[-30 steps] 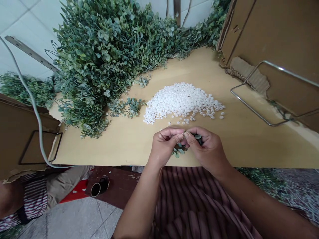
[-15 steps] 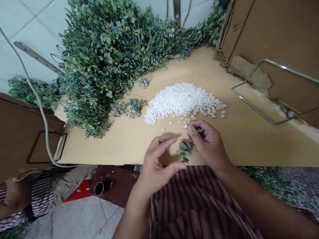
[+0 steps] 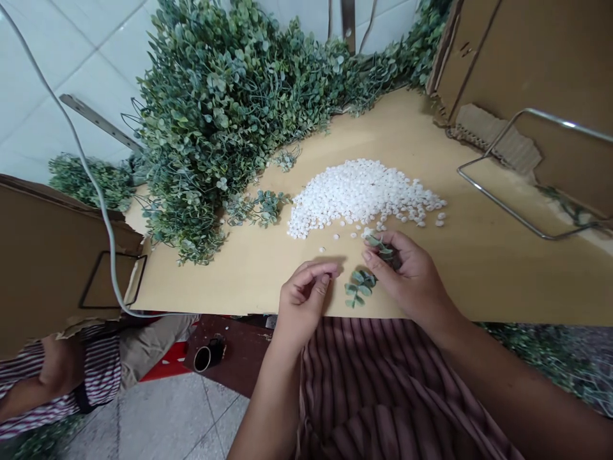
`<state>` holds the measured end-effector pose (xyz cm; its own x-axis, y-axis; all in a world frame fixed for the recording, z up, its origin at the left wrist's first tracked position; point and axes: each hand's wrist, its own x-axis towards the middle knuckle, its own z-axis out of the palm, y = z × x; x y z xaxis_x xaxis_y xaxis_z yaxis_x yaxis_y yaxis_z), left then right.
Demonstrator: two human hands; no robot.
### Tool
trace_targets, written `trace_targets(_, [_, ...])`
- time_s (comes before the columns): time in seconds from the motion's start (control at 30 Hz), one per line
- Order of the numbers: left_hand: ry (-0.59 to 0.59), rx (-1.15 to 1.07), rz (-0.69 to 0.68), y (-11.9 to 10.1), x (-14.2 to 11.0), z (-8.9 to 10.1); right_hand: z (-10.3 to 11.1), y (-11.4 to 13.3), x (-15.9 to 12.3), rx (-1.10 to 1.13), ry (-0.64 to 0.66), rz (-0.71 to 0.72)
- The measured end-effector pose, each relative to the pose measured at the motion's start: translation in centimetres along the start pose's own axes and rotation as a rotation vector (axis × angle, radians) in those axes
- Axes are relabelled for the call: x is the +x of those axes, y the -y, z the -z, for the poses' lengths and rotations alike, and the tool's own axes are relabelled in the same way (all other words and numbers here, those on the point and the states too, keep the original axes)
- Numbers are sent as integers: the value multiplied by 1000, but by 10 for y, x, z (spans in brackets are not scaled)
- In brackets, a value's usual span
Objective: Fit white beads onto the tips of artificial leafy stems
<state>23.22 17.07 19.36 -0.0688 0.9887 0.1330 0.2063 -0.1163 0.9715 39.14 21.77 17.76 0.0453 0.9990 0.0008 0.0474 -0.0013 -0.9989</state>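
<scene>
My right hand (image 3: 407, 271) is closed around a small artificial green leaf sprig (image 3: 360, 284), whose leafy end hangs out to the left over the tan table (image 3: 479, 268). My left hand (image 3: 304, 297) hovers just left of the sprig near the table's front edge, fingers curled in with nothing visible in them. A heap of small white beads (image 3: 364, 191) lies just beyond both hands.
A large mound of artificial green foliage (image 3: 225, 108) fills the back left, with loose sprigs (image 3: 258, 207) at its foot. Cardboard boxes (image 3: 536, 70) and a metal wire frame (image 3: 522, 172) stand at the right. Another person sits at lower left (image 3: 62, 377).
My two hands were pinched together on the sprig. The left hand let go and drew back left, then curled its fingers. The right hand keeps the sprig.
</scene>
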Motion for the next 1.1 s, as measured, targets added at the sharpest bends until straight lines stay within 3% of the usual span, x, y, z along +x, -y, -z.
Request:
trace_targets(0.2, [237, 269, -272, -6, -18, -2, -6, -3, 3, -113, -24, 54])
trace_targets(0.27, [219, 282, -304, -5, -18, -10, -9, -2, 3, -122, -42, 51])
trace_targets(0.37, [87, 174, -302, -1, -8, -21, -6, 0, 0, -96, 4, 38])
trace_targets(0.43, [-14, 58, -200, 0, 0, -22, 5, 4, -1, -20, 183, 31])
trace_targets(0.57, [-106, -174, 114, 0, 9, -17, 40, 19, 0, 193, 757, 87])
trace_targets(0.67, [-92, -271, 175, -2, 9, -17, 52, 28, 6, 315, 939, 81])
trace_targets(0.73, [-77, -294, 161, -3, 8, -19, 48, 28, 9, 326, 935, -67])
trace_targets(0.83, [-24, -249, 150, -5, 10, -23, 29, 22, 9, 219, 765, -268])
trace_targets(0.97, [-39, -249, 148, -5, 14, -25, 8, 12, 3, -2, 457, -90])
trace_targets(1.1, [-68, -312, 172, -2, 16, -25, 3, 11, -3, -55, 495, -40])
